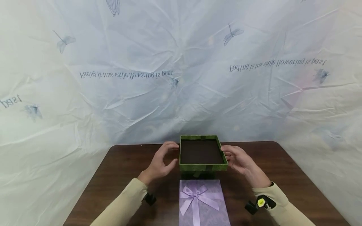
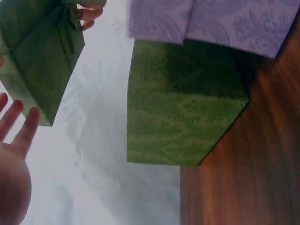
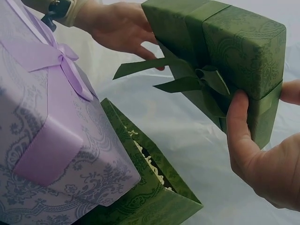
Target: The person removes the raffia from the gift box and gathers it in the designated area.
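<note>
A green lid [image 1: 202, 168] with a dark inside hangs above the table, its hollow side facing the head camera. My right hand [image 1: 238, 159] grips its right side; in the right wrist view the thumb of this hand [image 3: 267, 161] presses beside the green ribbon bow [image 3: 211, 82]. At the lid's left side is my left hand [image 1: 160, 161], thumb and fingers apart; in the left wrist view this hand [image 2: 14, 173] has its fingers spread. Below the lid stands a green box [image 2: 164, 126], open at the top in the right wrist view, with gold trim [image 3: 150, 164] inside.
A lilac box [image 1: 207, 204] with a ribbon bow [image 1: 195, 196] stands in front of the green box, on the near side. Both are on a dark brown wooden table [image 1: 113, 175]. Printed white sheeting [image 1: 181, 103] hangs behind and beside the table.
</note>
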Action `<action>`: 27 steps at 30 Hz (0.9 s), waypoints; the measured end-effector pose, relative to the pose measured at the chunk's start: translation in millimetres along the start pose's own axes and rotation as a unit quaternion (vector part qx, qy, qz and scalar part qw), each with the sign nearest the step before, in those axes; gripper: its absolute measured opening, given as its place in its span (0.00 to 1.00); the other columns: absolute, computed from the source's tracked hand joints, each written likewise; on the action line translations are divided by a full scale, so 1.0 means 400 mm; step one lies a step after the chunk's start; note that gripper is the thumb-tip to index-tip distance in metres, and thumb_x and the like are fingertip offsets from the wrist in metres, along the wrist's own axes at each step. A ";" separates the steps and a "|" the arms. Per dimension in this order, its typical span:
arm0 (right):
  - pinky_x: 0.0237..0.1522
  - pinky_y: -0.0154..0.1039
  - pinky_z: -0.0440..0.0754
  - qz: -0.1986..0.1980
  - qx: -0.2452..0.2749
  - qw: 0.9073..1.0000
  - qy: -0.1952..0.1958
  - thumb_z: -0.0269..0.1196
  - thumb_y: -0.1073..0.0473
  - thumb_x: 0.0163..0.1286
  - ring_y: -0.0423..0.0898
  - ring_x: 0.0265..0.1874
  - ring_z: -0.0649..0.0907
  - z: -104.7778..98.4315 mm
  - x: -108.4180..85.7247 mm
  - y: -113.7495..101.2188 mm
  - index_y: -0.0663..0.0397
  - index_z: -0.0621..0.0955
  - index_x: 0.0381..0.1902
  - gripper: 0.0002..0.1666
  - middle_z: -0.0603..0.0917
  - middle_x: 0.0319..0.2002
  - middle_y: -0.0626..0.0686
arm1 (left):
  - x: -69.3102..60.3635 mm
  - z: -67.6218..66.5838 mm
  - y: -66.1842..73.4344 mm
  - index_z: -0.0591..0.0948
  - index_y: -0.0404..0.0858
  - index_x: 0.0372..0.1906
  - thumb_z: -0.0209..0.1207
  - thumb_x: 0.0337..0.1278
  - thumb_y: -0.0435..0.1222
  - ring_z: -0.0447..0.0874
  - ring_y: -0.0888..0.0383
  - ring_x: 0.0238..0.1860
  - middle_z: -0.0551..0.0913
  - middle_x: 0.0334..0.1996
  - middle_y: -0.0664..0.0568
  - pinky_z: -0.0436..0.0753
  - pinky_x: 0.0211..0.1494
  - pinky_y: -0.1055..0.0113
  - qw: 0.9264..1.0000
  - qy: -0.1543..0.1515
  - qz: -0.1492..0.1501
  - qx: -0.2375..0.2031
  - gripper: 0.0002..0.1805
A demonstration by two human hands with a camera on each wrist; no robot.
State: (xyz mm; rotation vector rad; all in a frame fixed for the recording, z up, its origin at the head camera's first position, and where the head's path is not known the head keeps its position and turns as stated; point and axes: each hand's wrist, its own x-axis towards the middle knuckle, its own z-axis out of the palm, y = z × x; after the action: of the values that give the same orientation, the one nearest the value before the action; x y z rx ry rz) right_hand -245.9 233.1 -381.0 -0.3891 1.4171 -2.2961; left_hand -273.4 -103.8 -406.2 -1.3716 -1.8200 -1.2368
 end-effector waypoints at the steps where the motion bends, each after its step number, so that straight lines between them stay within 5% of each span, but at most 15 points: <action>1: 0.35 0.37 0.86 0.001 -0.001 1.000 0.002 0.46 0.67 0.77 0.46 0.33 0.87 0.000 -0.001 0.000 0.56 0.84 0.45 0.18 0.86 0.38 0.54 | 0.001 0.000 0.015 0.72 0.22 0.54 0.60 0.46 0.16 0.75 0.41 0.53 0.72 0.52 0.32 0.80 0.57 0.52 0.999 -0.006 -0.024 -0.025 0.25; 5: 0.35 0.37 0.86 -0.002 -0.001 1.000 0.003 0.46 0.67 0.77 0.46 0.32 0.86 0.002 -0.001 0.001 0.57 0.83 0.46 0.17 0.86 0.38 0.54 | 0.011 -0.006 0.063 0.67 0.18 0.56 0.55 0.53 0.13 0.75 0.32 0.52 0.70 0.52 0.26 0.78 0.51 0.38 0.986 -0.009 -0.130 -0.108 0.23; 9: 0.37 0.38 0.86 -0.007 -0.003 1.000 -0.001 0.46 0.68 0.76 0.47 0.33 0.87 0.003 0.000 0.001 0.59 0.82 0.48 0.16 0.86 0.38 0.55 | -0.003 -0.006 0.047 0.66 0.21 0.60 0.54 0.60 0.17 0.74 0.29 0.52 0.72 0.54 0.26 0.78 0.54 0.40 0.970 0.003 -0.201 -0.137 0.23; 18: 0.37 0.39 0.87 0.006 -0.026 0.999 0.029 0.49 0.66 0.76 0.47 0.34 0.87 0.002 -0.002 0.001 0.63 0.74 0.56 0.15 0.86 0.40 0.55 | -0.028 0.004 0.008 0.68 0.30 0.64 0.55 0.66 0.25 0.76 0.37 0.55 0.74 0.56 0.34 0.82 0.55 0.65 0.958 0.006 -0.237 -0.162 0.23; 27: 0.38 0.39 0.87 -0.002 -0.038 0.999 0.027 0.50 0.65 0.75 0.47 0.35 0.87 0.003 0.000 0.003 0.64 0.74 0.57 0.16 0.87 0.40 0.55 | -0.028 0.002 0.006 0.65 0.27 0.66 0.54 0.67 0.27 0.77 0.36 0.51 0.74 0.53 0.29 0.83 0.52 0.51 0.943 -0.008 -0.266 -0.199 0.25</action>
State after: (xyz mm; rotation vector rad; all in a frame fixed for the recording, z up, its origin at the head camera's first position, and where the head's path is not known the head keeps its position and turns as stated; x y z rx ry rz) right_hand -245.3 231.8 -381.4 -0.3549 1.5348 -2.2760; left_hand -267.4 -108.0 -415.2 -1.1072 -2.1104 -1.9642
